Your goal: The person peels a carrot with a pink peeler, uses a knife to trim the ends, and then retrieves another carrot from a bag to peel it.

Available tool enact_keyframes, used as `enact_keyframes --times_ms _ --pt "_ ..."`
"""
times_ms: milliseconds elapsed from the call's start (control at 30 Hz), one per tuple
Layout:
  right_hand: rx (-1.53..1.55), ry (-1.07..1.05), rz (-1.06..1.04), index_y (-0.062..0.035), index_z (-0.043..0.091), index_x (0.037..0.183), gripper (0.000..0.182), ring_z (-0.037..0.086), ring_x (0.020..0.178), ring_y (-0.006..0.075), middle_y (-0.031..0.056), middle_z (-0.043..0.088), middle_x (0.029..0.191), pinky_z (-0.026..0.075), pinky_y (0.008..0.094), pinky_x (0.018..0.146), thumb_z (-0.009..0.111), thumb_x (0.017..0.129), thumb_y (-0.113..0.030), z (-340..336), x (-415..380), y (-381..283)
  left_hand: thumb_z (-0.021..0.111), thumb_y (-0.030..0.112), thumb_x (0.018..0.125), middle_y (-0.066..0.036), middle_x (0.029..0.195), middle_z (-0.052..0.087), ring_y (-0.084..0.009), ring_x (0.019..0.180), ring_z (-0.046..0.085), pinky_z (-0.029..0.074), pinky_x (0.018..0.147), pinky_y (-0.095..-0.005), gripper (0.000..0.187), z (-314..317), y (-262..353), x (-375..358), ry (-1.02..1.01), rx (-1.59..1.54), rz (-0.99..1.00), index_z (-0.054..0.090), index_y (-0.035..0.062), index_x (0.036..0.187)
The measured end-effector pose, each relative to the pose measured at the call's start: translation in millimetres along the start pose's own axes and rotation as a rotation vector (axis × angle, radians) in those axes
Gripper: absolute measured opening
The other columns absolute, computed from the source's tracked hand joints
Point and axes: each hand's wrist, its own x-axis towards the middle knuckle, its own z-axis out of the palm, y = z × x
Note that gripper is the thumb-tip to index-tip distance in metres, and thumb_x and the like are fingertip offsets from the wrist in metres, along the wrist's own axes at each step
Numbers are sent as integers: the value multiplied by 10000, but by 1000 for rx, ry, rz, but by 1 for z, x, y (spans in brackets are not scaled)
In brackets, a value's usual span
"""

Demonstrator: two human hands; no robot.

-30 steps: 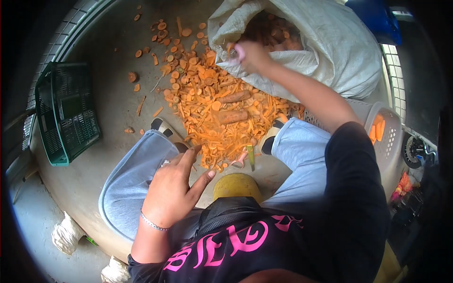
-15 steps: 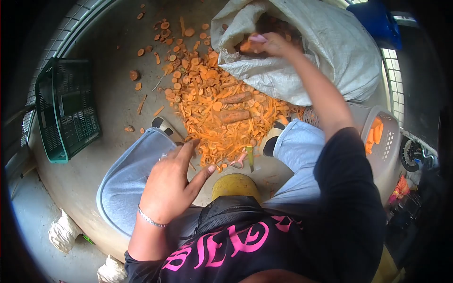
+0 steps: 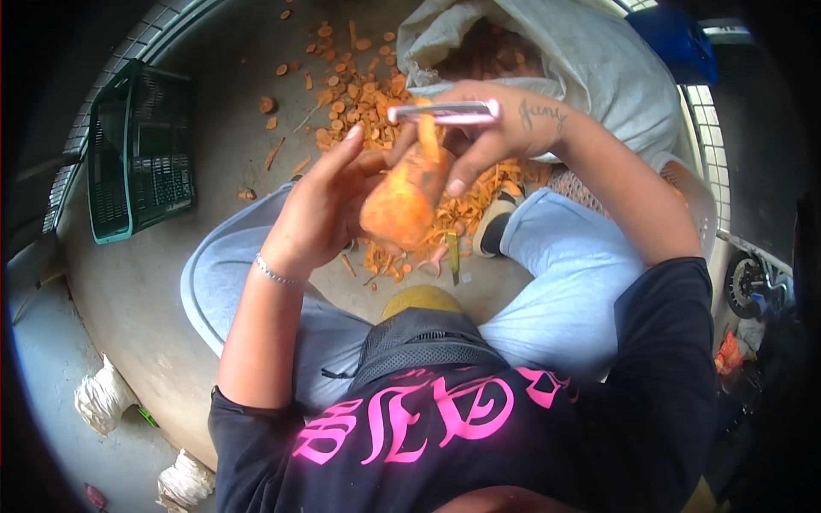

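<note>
A thick orange carrot (image 3: pixel 398 207) is held up between my hands, its blunt end facing me. My left hand (image 3: pixel 316 197) is closed around its left side, with some fingers hidden behind it. In my right hand (image 3: pixel 509 124) is a pink peeler (image 3: pixel 453 111), which lies across the carrot's far end; its fingers also touch the carrot. An orange strip (image 3: pixel 428 135) shows under the peeler's blade. Below the hands, carrot peelings and cut ends (image 3: pixel 372 96) cover the floor. A second peeler (image 3: pixel 434 258) and a green-handled tool (image 3: pixel 453 256) lie by the pile.
A white woven sack (image 3: pixel 616 107) with carrots inside lies open at the upper right. The green crate (image 3: pixel 128 162) stands at left. Near my right knee is a perforated basket (image 3: pixel 697 201), partly behind my arm. A blue container (image 3: pixel 671 43) stands behind the sack.
My right hand has come back from the sack's mouth to in front of me, with a carrot and the peeler. My left hand has risen and closed on the carrot.
</note>
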Motion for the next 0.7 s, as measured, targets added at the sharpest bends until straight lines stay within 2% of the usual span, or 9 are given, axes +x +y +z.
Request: enact_keyframes --times_ms 67,100,167,400,533,600,633,667,700 --pt "39 17 47 -95 662 1078 464 537 656 89 2 617 767 418 241 600 796 694 -318 7 -5 -14 368 423 996 -135 1090 633 -219 934 647 523 796 -311 540 4 -14 6 152 49 74 456 -8 1309" --pt "128 84 46 -99 665 1075 443 542 665 84 -4 623 793 421 234 599 785 706 -312 7 -7 -11 382 359 1009 -116 1073 645 -202 882 654 521 782 -309 470 -10 -16 9 7 10 22 477 -12 1282" --pt "108 233 174 -102 664 1088 414 557 695 83 -6 639 864 436 227 610 757 733 -295 -6 -5 2 377 375 1006 -103 1038 653 -185 830 652 524 716 -295 457 -5 -14 10 197 98 86 508 15 1255" --pt "-894 217 550 -73 640 1142 400 634 827 233 108 661 1004 498 361 693 676 756 -170 -34 16 211 353 360 1006 -125 941 652 -174 757 629 503 637 -290 411 -8 -10 6 377 188 335 523 36 1192" --pt "-1368 543 624 -2 690 992 291 646 951 285 142 651 1078 507 410 776 667 720 -103 33 32 219 319 364 1014 -147 942 645 -186 785 625 508 665 -292 429 -5 -7 4 343 118 379 517 32 1201" --pt "-895 -49 700 48 630 1086 394 646 970 297 213 656 1043 528 426 788 628 707 -58 70 38 225 333 370 1013 -141 970 640 -188 811 624 510 671 -295 427 -10 -8 3 335 64 388 516 35 1205" --pt "-931 -471 677 -3 666 1070 369 666 905 305 206 673 995 529 434 773 612 709 -54 95 50 242 343 374 1015 -139 981 645 -195 840 631 510 691 -299 436 -13 -6 3 298 5 385 516 24 1210" --pt "-607 -442 720 -53 671 1101 374 671 851 310 185 682 969 529 430 735 605 736 -95 132 46 310 353 377 1017 -138 992 650 -203 869 638 510 710 -303 445 -16 -5 2 261 -53 381 516 13 1215" --pt "-634 -540 693 -93 672 1118 361 661 858 306 162 683 993 519 413 713 613 771 -172 149 40 289 363 381 1019 -136 1003 654 -211 898 644 511 729 -308 455 -17 -4 2 222 -112 379 515 2 1221"
